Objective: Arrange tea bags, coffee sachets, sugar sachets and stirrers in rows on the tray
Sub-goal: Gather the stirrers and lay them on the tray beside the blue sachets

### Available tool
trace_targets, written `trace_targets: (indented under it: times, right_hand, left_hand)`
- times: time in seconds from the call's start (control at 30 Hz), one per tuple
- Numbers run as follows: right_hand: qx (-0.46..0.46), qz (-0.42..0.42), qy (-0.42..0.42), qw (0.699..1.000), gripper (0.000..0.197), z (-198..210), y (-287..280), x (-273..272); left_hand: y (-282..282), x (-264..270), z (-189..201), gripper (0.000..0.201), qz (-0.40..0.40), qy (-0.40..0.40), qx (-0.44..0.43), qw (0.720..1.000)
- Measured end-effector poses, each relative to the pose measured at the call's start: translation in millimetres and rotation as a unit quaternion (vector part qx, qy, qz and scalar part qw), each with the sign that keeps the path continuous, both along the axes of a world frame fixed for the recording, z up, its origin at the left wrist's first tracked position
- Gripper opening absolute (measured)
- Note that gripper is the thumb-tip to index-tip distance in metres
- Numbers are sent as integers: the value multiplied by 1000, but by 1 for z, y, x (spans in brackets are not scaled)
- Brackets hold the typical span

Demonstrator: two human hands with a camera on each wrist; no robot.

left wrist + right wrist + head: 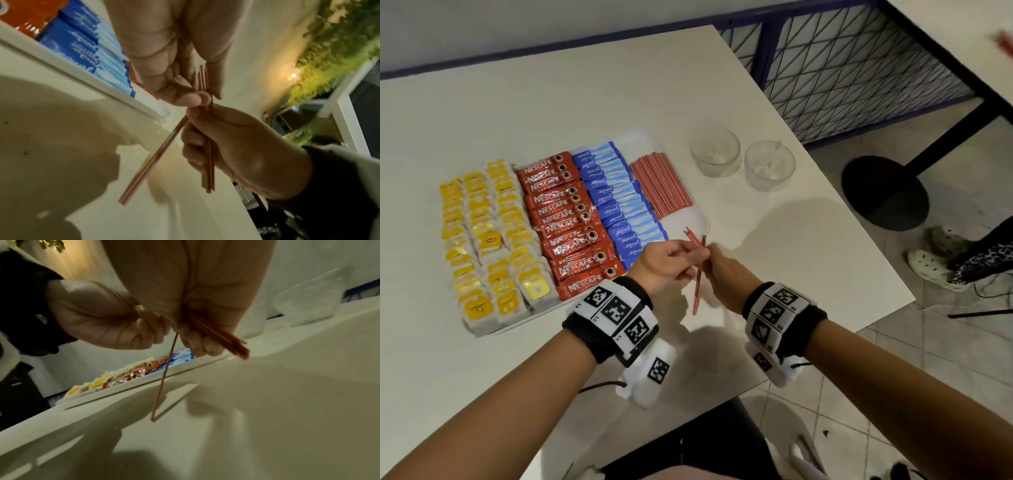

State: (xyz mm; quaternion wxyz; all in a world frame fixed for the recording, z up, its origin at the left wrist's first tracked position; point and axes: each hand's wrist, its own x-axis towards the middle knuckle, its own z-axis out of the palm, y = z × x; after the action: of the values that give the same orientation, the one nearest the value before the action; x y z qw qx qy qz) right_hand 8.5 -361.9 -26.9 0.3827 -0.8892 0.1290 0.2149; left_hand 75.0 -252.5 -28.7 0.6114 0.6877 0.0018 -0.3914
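The white tray [690,219] holds rows of yellow tea bags [482,236], red coffee sachets [571,219], blue sugar sachets [619,202] and red stirrers [659,183]. Both hands meet just off the tray's near right corner. My right hand [714,260] grips a small bundle of stirrers [222,335], fingers curled round it. My left hand [688,255] pinches the stirrers where the hands meet [202,91]. One loose stirrer [698,284] slants down from between the hands toward the table; which hand holds it is unclear.
Two clear glass cups [715,152] [769,166] stand to the right of the tray. The white table [808,246] ends close on the right and near sides. A round table base [883,192] and another person's shoes [931,263] are on the floor.
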Motion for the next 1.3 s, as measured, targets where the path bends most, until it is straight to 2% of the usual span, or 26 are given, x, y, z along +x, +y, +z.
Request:
trace_targets:
  times: [0.1,0.23,0.33,0.5,0.53,0.57,0.67,0.7,0.87,0.97,1.03,1.07,1.17,1.2,1.27,1.3]
  right_hand:
    - [21,48,-49,997,37,5,9,5]
    - [106,13,-122,987,35,1,18,11]
    - [119,47,-168,978,41,-6,22,17]
    - [46,121,-91,987,70,-3,17,23]
    - [30,137,-77,987,71,-2,15,25]
    - [15,152,-62,986,62,1,14,26]
    - [0,155,-44,987,14,8,15,28]
    - [10,143,-47,989,8,7,16,28]
    - [37,101,-28,994,10,-3,23,30]
    - [53,88,-20,994,17,-8,23,32]
    - [82,71,-14,994,12,-8,23,34]
    - [92,70,-13,993,8,-8,22,37]
    - [114,62,-19,991,21,-5,17,46]
    - [119,63,-22,991,18,-3,15,50]
    - [136,63,-17,989,19,-3,12,57]
    - [146,59,-12,987,21,-2,13,60]
  left_hand:
    - [6,3,-3,12,8,-31,6,999]
    - [23,6,4,24,18,-137,37,990]
    - [32,6,8,23,7,-198,38,979]
    - [47,9,13,10,-31,-240,25,970]
    - [49,9,14,8,-37,-244,17,969]
    - [52,9,16,9,-43,-252,9,967]
    - [60,6,14,18,-81,-312,11,946]
    - [61,4,13,20,-94,-329,13,939]
    - [62,-1,5,26,-89,-306,1,948]
    - [62,1,1,30,-86,-326,-8,941]
    - [63,5,-3,32,-81,-313,-26,946]
    - [62,6,-3,29,-72,-296,-34,952]
    - [57,19,0,5,-41,-215,-65,974]
    - [57,24,3,12,-39,-211,-67,975]
    - [55,31,6,11,-53,-222,-54,972]
    - [53,33,8,19,-51,-220,-46,973]
